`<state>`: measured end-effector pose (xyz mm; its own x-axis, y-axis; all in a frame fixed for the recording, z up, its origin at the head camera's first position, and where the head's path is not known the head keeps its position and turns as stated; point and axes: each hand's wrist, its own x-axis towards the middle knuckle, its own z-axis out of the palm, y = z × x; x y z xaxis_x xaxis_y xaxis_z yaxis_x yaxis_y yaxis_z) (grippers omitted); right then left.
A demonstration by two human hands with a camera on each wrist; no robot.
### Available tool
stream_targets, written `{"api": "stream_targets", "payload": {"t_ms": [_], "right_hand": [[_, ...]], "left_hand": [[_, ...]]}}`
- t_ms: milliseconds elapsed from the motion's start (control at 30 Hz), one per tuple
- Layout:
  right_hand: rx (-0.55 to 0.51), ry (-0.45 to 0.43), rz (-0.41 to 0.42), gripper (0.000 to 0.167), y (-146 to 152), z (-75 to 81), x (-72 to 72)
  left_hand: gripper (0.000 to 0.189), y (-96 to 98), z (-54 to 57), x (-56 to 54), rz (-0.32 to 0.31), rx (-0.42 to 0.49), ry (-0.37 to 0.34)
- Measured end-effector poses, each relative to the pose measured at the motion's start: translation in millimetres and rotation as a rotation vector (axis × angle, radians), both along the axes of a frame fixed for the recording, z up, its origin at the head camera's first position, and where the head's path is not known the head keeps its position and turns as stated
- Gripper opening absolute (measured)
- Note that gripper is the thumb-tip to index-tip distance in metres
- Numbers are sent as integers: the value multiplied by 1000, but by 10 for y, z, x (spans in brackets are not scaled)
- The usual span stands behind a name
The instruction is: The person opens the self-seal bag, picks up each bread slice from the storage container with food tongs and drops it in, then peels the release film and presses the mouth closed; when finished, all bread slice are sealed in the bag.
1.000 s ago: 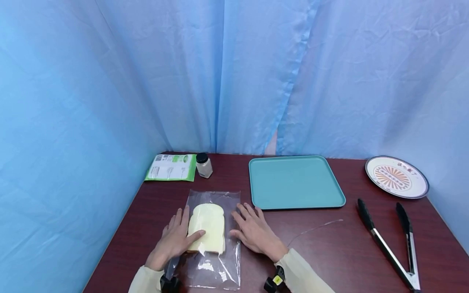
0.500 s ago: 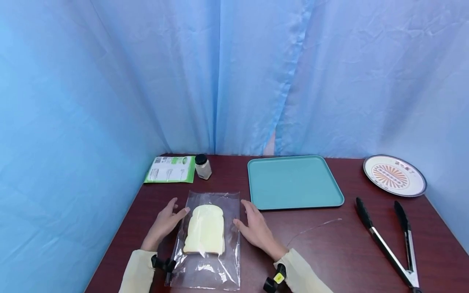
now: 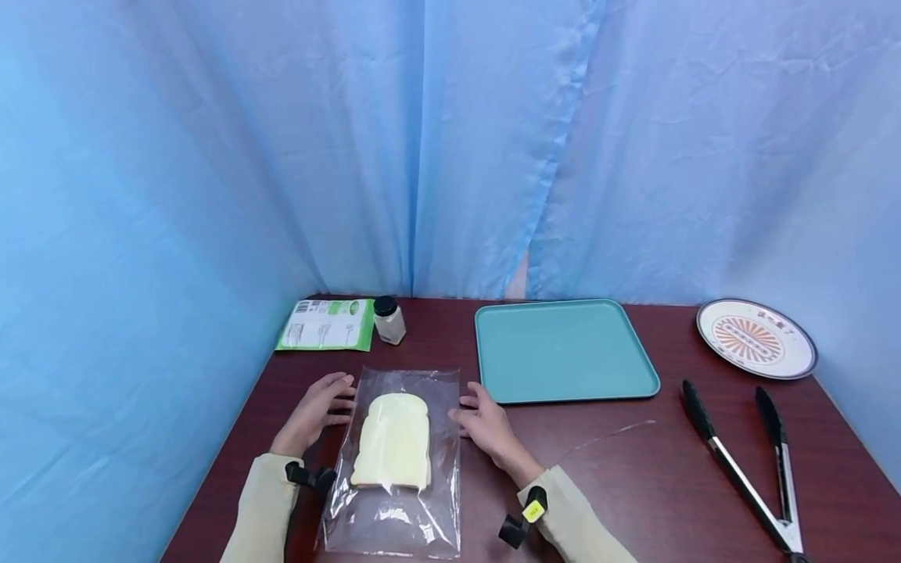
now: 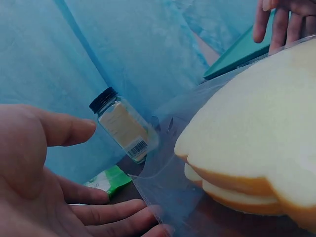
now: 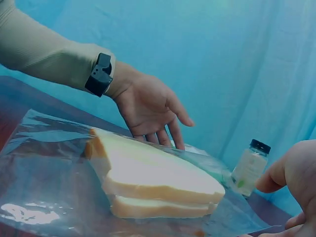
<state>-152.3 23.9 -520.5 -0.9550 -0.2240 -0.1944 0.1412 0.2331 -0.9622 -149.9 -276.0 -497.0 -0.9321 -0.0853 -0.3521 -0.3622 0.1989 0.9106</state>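
Observation:
Stacked slices of white bread (image 3: 393,442) with brown crusts lie flat within the outline of a clear plastic bag (image 3: 394,532) on the table. Just left of the bag's upper edge is my left hand (image 3: 320,410), holding nothing; in the left wrist view its fingers (image 4: 113,211) are spread, with fingertips right at the film. My right hand (image 3: 487,422) is on the opposite side, fingertips at the bag's right edge, bread between the two hands. The right wrist view shows the layered side of the bread (image 5: 163,190) and the left palm (image 5: 150,106) beyond it.
Behind the bag stand a black-capped jar (image 3: 389,320) and a green-and-white packet (image 3: 327,324). A teal tray (image 3: 566,352) lies at back centre right. Farther right are a patterned plate (image 3: 756,338) and spread tongs (image 3: 749,477). A thin clear strip (image 3: 608,436) lies below the tray.
My left hand has come off the bread and moved left to outside the bag's edge. The right hand has shifted slightly at the right edge. The bread has stayed nearly in place.

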Motion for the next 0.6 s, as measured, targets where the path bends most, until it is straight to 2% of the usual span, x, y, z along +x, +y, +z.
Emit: {"api": "stream_targets", "payload": {"t_ms": [100,233,433,600], "right_hand": [[2,-15,-20,73,-42,4,-46],[39,-3,-68,72,-124,-6,-111],[49,-21,-141,62,-216,-35,-203],[30,-47,-161,41,-212,-47,-267]], "left_hand": [[56,4,-26,-48,-9,54,0],[52,31,-59,-113,-23,82,-14],[38,76,-88,-155,-8,24,-17],[25,103,-121,-152,20,11,-11]]}}
